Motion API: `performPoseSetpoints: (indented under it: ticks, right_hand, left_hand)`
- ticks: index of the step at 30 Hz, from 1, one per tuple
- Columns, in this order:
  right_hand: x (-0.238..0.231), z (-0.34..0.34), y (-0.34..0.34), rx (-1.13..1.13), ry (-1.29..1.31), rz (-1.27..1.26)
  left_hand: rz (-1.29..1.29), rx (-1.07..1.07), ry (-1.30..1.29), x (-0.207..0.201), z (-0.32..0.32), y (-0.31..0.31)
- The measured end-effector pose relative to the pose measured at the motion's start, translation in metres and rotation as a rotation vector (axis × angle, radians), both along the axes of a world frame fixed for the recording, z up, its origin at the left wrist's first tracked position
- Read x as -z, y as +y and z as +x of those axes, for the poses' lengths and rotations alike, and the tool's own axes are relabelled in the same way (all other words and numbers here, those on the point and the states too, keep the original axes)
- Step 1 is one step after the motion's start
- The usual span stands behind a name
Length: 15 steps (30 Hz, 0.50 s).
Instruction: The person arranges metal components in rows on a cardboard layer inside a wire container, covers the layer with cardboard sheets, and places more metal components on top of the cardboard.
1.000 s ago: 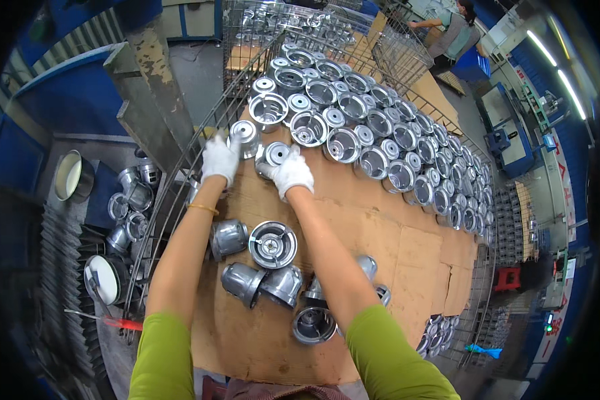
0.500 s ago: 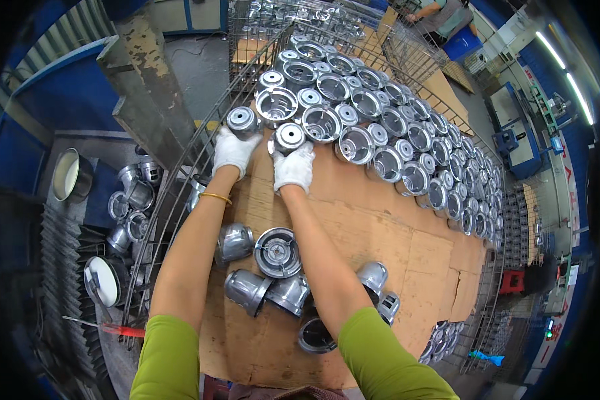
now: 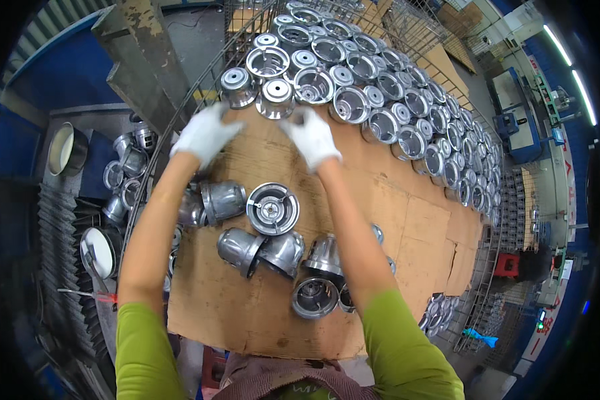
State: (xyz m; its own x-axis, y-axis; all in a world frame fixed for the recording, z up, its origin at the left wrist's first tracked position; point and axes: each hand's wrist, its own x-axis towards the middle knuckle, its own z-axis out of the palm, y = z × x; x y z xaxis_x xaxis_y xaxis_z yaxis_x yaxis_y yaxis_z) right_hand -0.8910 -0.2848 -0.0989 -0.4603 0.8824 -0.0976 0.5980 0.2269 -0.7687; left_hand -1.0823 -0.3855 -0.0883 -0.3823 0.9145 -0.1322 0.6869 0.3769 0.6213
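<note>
White gloves cover both my hands. My left hand (image 3: 207, 135) is over the cardboard near the left wire wall, fingers apart and empty. My right hand (image 3: 311, 137) is also empty, its thumb and fingers spread just below a silver metal housing (image 3: 275, 100) at the near edge of the packed rows. Another metal housing (image 3: 237, 88) stands beside that one, closed end up, above my left hand. Between my forearms lies a loose group: an upright open housing (image 3: 272, 209), several tipped on their sides, and one mouth-up housing (image 3: 315, 297) nearer me. My right forearm partly hides others.
Rows of metal housings (image 3: 363, 67) fill the far and right side of the cardboard sheet (image 3: 407, 233). A wire cage wall (image 3: 207, 83) borders the left. Beyond it are more housings (image 3: 133, 160), a round pan (image 3: 100, 252) and a pot (image 3: 67, 150). A grey post (image 3: 140, 67) rises nearby.
Both hands have let go of the two housings, which now stand at the row's edge. The hands have drawn back toward me and opened. The whole view has shifted slightly.
</note>
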Motion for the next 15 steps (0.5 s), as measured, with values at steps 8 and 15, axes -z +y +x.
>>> performPoseSetpoints:
  ticks: [8,15]
  right_hand:
    - [0.042,0.068,-0.072,-0.358,-0.37,-0.043]
    - [0.005,0.115,-0.011,0.2,-0.205,0.677]
  left_hand:
    - [-0.451,0.616,0.6,-0.008,0.049,-0.079]
    - [-0.371,0.408,0.579,-0.008,0.067,-0.061]
